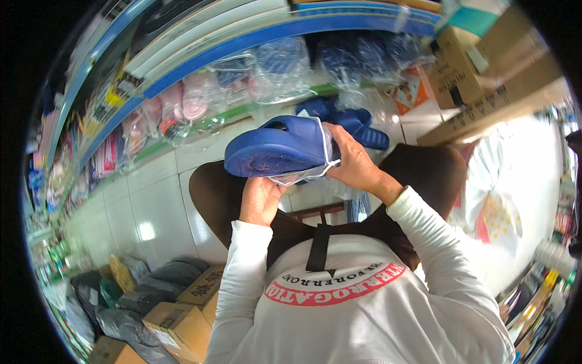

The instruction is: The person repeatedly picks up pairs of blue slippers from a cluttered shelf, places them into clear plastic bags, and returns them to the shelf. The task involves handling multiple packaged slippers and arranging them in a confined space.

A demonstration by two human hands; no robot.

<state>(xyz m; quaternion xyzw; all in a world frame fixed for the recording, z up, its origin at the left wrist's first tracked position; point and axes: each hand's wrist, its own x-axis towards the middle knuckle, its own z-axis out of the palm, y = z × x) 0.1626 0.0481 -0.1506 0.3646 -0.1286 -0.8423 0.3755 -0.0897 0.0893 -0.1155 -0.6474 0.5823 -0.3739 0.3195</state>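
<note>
A pair of blue slide sandals [277,143] is held up above my lap. Around their right end is a clear plastic bag [300,175] with a white drawstring edge [328,145]. My right hand [357,161] grips that bagged end, with the thumb on top. From below, my left hand [263,198] supports the sandals near the bag's edge; its fingertips are hidden beneath them. On the floor past my hands lie more blue slide sandals [368,129], partly covered by the held pair.
Ahead is a blue-edged shelf [291,28], with bagged pink slippers [195,102] and bagged dark blue ones [282,59] under it. Cardboard boxes [459,68] stand at the right, beyond a white plastic bag [493,200]. Behind my left side are cardboard boxes [182,325] and grey parcels [159,291].
</note>
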